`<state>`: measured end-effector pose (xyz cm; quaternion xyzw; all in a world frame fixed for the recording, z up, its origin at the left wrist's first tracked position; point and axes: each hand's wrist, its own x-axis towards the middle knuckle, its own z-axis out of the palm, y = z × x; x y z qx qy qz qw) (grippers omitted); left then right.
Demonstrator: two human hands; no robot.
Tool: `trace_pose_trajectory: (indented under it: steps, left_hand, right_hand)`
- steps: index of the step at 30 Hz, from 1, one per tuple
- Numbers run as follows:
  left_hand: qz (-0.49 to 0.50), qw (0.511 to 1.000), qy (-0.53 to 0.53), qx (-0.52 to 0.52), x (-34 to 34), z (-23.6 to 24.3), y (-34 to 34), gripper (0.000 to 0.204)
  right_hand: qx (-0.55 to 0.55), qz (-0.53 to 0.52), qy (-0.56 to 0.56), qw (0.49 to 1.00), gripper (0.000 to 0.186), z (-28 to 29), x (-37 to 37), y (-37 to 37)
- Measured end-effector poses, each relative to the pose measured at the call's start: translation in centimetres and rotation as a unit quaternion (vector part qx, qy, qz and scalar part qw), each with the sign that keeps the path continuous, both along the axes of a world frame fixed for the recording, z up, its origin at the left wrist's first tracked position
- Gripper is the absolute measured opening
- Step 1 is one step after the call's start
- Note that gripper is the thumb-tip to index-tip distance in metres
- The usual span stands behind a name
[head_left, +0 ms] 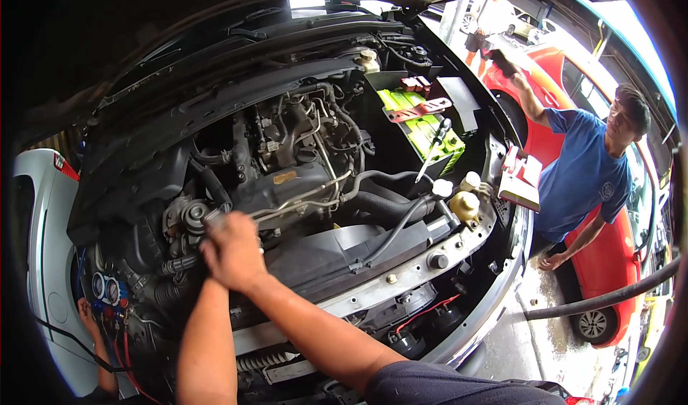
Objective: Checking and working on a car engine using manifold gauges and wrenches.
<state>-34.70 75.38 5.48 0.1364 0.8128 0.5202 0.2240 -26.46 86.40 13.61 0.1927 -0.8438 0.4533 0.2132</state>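
Over the front left of a car's engine bay, my two hands overlap beside a round metal engine part. My right hand, slightly blurred, has its fingers curled around something small and metallic that I cannot make out. My left hand is mostly hidden beneath it, with the forearm coming up from the lower edge. A dark hose runs just above them, and the engine cover lies to their upper right.
A green battery with a screwdriver, white caps at right. A gauge set and another person's hand at left. A blue-shirted co-worker with raised arm, another person, a red car and a thick hose at right.
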Motion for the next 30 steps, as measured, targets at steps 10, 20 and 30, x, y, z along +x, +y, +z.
trace_pose_trajectory:
  steps: [10,20,30]
  left_hand:
    - [-0.064,0.984,0.030,0.163,-0.4,-0.9,-0.8,0.038]
    - [-0.118,0.943,0.038,0.310,-0.2,-2.0,-0.9,0.039]
    - [-0.134,0.923,0.038,0.359,-0.6,-2.2,-1.2,0.039]
  right_hand:
    - [-0.228,-0.323,-0.017,0.918,0.035,0.5,-0.1,-0.5]
    - [-0.533,-0.425,0.008,0.732,0.042,-0.1,-1.1,-1.1]
    - [0.008,-0.047,0.023,0.999,0.056,-0.5,-0.1,-0.3]
